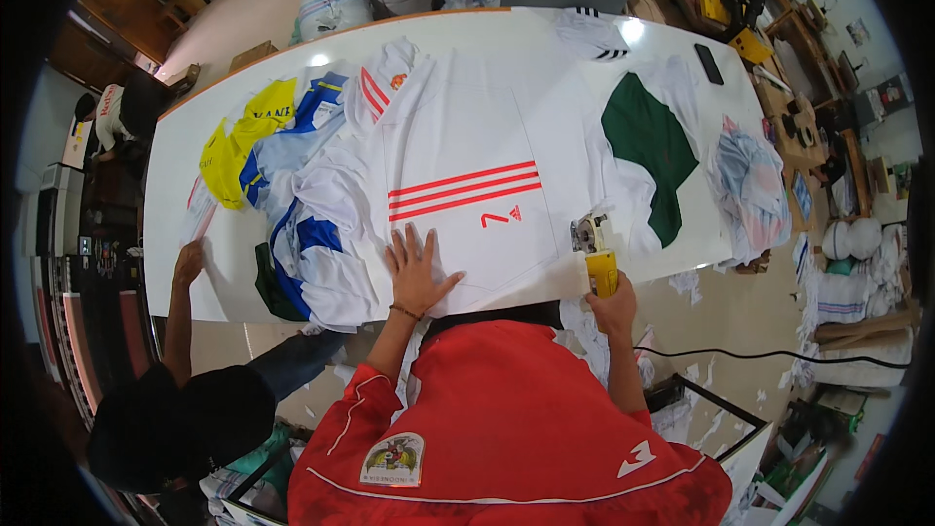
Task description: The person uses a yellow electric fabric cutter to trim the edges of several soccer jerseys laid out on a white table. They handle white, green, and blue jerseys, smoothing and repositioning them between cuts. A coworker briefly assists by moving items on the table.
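Your left hand (pixel 419 271) lies flat on the white fabric panel (pixel 467 136), its fingers spread, pressing on the cloth and gripping nothing. Your right hand (pixel 614 307) is closed around the yellow body of a handheld electric cutter (pixel 601 278); its metal head stands over white cloth at the near edge of the worktop (pixel 219 287), right of centre. Whether the blade is in the cloth you cannot tell from here.

The panel stretches from that near edge toward the far edge, mid-worktop. It carries three red stripes (pixel 464 191), with a red numeral and a small red logo nearer you; thin dark outlines run across the white. Left of it, a white piece with red stripes (pixel 374 94) bears a small crest. Toward the left edge lies a yellow piece (pixel 224 161) with dark lettering, beside blue and white garments (pixel 317 146). A co-worker's hand (pixel 190 261) is at the left edge.

On the right half lies a dark green piece (pixel 651 141); a bundle (pixel 750 195) sits at the right edge, and a black phone (pixel 709 64) near the far right corner. A white piece with black stripes (pixel 592 32) lies by the far edge. Your red shirt (pixel 545 419) shows a crest patch and a white logo.
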`<state>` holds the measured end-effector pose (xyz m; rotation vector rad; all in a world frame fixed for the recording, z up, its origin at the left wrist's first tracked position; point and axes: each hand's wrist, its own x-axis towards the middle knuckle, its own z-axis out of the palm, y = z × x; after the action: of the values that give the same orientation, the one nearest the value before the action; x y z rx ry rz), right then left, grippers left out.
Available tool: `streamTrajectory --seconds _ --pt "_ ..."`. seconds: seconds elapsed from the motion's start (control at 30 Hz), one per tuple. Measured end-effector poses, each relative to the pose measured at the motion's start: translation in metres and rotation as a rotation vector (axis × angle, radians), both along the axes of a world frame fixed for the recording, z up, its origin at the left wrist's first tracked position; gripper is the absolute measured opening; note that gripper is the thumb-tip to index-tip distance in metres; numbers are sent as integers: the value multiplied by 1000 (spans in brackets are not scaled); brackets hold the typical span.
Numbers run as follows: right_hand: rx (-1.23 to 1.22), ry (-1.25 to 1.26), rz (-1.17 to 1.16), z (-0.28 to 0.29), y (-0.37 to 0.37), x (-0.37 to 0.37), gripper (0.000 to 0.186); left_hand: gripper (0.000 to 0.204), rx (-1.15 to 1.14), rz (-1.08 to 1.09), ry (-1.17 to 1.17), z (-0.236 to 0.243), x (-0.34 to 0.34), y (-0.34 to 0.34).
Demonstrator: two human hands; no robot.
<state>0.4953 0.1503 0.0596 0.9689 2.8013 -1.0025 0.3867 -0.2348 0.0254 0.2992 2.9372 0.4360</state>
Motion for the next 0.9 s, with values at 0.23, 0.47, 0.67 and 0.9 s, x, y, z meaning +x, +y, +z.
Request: streamTrajectory --seconds 0.23,0.47,0.67,0.9 --pt "23 -27 77 -3 -36 78 77 95 68 5 105 -24 40 -14" --pt "35 -148 127 15 -52 68 85 85 138 -43 236 -31 43 -16" --pt "91 -208 169 21 -50 46 77 83 174 -14 249 -29 44 -17" --pt "80 -145 182 17 -47 32 72 81 190 -5 287 -32 44 -18"
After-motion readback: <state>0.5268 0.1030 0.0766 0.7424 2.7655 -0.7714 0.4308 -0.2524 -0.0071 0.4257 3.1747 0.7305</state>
